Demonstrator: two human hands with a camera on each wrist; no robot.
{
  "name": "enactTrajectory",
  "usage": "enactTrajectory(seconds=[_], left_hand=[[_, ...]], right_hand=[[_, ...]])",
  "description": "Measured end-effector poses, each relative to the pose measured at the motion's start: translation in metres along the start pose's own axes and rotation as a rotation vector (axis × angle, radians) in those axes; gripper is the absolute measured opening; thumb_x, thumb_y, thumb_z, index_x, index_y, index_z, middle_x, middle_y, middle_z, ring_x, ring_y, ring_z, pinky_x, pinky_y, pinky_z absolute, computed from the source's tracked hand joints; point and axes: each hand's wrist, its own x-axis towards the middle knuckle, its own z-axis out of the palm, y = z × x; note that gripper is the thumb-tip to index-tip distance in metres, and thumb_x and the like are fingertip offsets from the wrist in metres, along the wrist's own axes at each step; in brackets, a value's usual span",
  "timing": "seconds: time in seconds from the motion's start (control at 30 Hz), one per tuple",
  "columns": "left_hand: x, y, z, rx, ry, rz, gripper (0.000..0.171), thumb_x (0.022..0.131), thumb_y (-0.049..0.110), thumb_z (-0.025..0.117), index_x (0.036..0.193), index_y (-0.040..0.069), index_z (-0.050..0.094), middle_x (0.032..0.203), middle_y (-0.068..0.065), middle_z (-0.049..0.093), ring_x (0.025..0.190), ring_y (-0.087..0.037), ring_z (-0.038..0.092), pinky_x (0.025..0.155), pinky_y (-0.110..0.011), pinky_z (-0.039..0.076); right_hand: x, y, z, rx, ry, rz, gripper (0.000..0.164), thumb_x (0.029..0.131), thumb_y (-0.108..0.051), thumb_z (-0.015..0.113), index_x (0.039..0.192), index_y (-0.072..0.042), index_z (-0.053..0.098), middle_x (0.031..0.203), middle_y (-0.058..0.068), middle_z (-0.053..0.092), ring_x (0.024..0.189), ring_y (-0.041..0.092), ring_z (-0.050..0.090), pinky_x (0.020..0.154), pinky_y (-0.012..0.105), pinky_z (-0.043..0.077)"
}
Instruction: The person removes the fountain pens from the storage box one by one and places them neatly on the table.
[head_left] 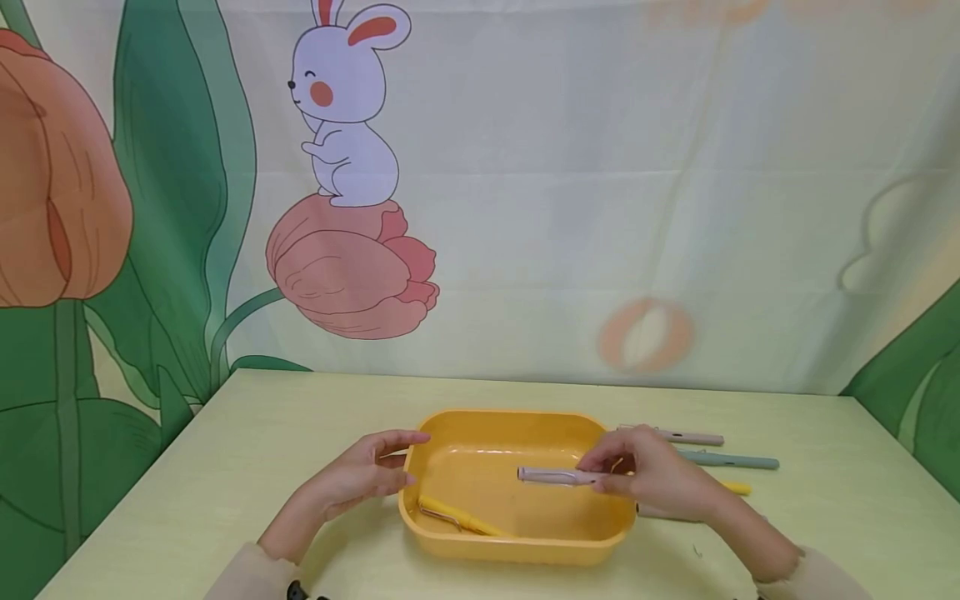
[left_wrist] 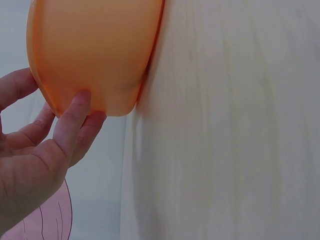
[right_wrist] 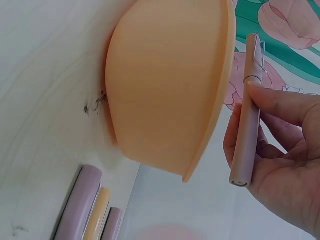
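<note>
A person's right hand (head_left: 654,471) pinches a pink pen (head_left: 555,476) between thumb and fingers, above the right part of a yellow tray (head_left: 465,471). The pen points left from the grip, clip end foremost, its long axis running roughly along the tray's longer side. The right wrist view shows it above the rim and apart from the tray. The right hand is by far the nearer; the left hand (head_left: 360,471) holds the tray's left end, a fingertip over the rim and others against the outer wall. Inside the tray, a yellow pen (head_left: 465,518) lies slantwise in the near left corner.

On the table (head_left: 187,508), to the tray's right, are a green pen (head_left: 738,460), a second yellow pen (head_left: 737,488) and two pinkish pens (head_left: 697,437), partly covered by the right hand and forearm.

From the head, the grip hides the pink pen's rear end; the right wrist view shows it, but not the tray's inside. The left wrist view cuts the tray off at the top and shows no pen. Small marks near the tray are too indistinct to identify.
</note>
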Motion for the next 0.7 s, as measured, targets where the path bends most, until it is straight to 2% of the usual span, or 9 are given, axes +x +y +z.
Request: enactTrajectory(seconds=[0.23, 0.47, 0.7], left_hand=[[0.0, 0.0, 0.0, 0.008, 0.013, -0.01, 0.056, 0.081, -0.004, 0.06, 0.132, -0.007, 0.037, 0.136, -0.024, 0.035, 0.112, -0.029, 0.048, 0.086, -0.034, 0.049], [0.0, 0.0, 0.0, 0.015, 0.019, -0.009, 0.056, 0.081, -0.003, 0.06, 0.132, -0.007, 0.038, 0.136, -0.023, 0.036, 0.112, -0.029, 0.048, 0.086, -0.034, 0.049], [0.0, 0.0, 0.0, 0.016, 0.016, -0.016, 0.055, 0.082, -0.004, 0.059, 0.132, -0.007, 0.037, 0.136, -0.023, 0.036, 0.112, -0.028, 0.048, 0.086, -0.033, 0.05]], right_hand=[[-0.011, 0.003, -0.01, 0.015, -0.001, -0.013, 0.012, 0.08, -0.003, 0.067, 0.092, -0.004, 0.069, 0.083, 0.007, 0.064, 0.066, 0.008, 0.056, 0.06, 0.024, 0.052], [-0.022, 0.01, -0.021, -0.013, 0.009, -0.045, 0.015, 0.079, -0.004, 0.067, 0.093, 0.0, 0.069, 0.085, 0.005, 0.067, 0.063, 0.007, 0.056, 0.056, 0.021, 0.05], [-0.037, 0.019, -0.033, -0.017, 0.028, -0.068, 0.014, 0.079, -0.003, 0.067, 0.093, -0.001, 0.068, 0.088, 0.002, 0.067, 0.071, 0.007, 0.06, 0.061, 0.023, 0.053]])
